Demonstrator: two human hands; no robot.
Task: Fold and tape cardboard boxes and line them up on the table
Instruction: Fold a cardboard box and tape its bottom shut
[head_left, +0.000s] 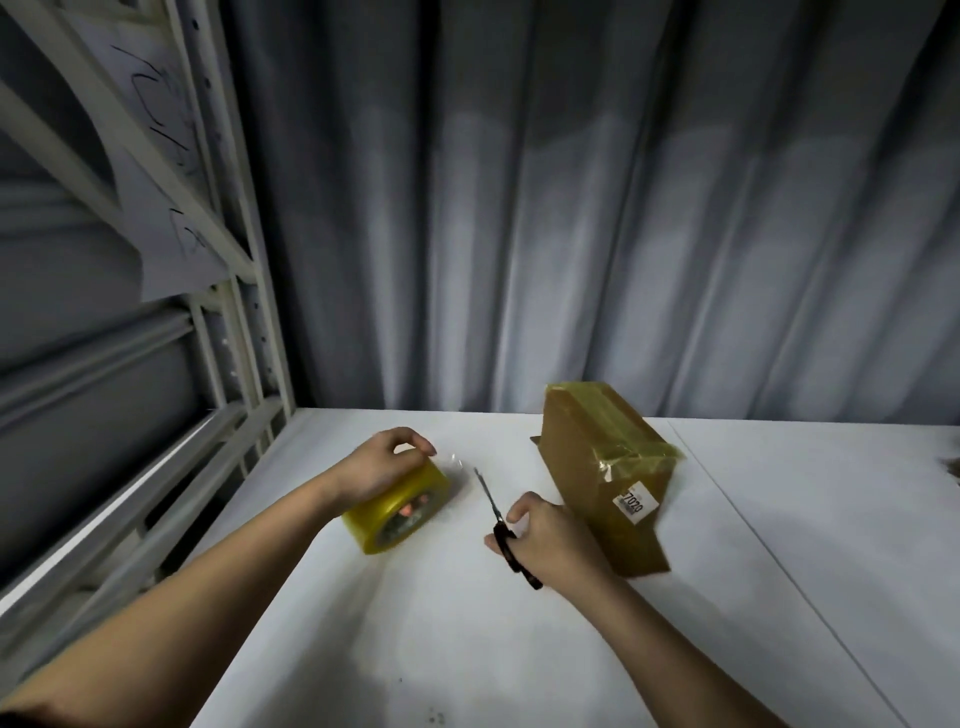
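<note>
White table (467, 649) runs out to a gray curtain (571, 208), where the left hand (379, 465) curls over the yellow tape roll (397, 506) and the right hand (553, 540) grips scissors (498, 525) beside the taped cardboard box (605, 473) on the far right.

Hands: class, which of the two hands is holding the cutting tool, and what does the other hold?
The right hand grips the black-handled scissors; the left hand grips the yellow tape roll.

two bare forearms, seemingly sleeveless, ringless hands
</note>
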